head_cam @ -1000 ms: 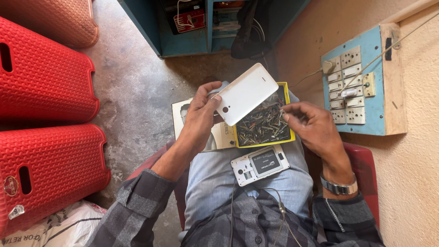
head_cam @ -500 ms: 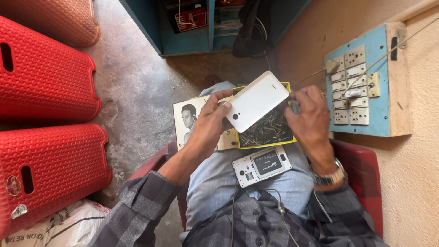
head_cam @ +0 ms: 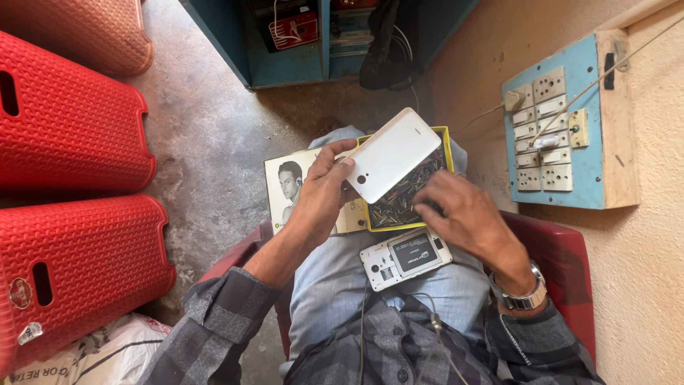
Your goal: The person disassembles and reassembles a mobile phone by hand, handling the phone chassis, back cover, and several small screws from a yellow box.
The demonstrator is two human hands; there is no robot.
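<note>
My left hand (head_cam: 322, 196) holds a white phone back cover (head_cam: 392, 155) by its lower edge, tilted up over a yellow box (head_cam: 444, 135) that rests on my knees. The box holds many small dark screws (head_cam: 399, 199). My right hand (head_cam: 464, 217) hovers palm down at the box's near right corner, fingers curled toward the screws; whether it pinches one is hidden. An opened white phone (head_cam: 405, 257) with its battery showing lies on my lap just below both hands.
A box lid with a printed portrait (head_cam: 288, 187) lies under the left hand. Red plastic chairs (head_cam: 68, 207) stand at the left, a blue switchboard (head_cam: 563, 135) hangs on the right wall, and a blue cabinet (head_cam: 299, 43) stands ahead. I sit on a red seat (head_cam: 563, 271).
My right hand has dropped from the box's right side to its near edge, palm down. The left hand has kept the white cover over the box.
</note>
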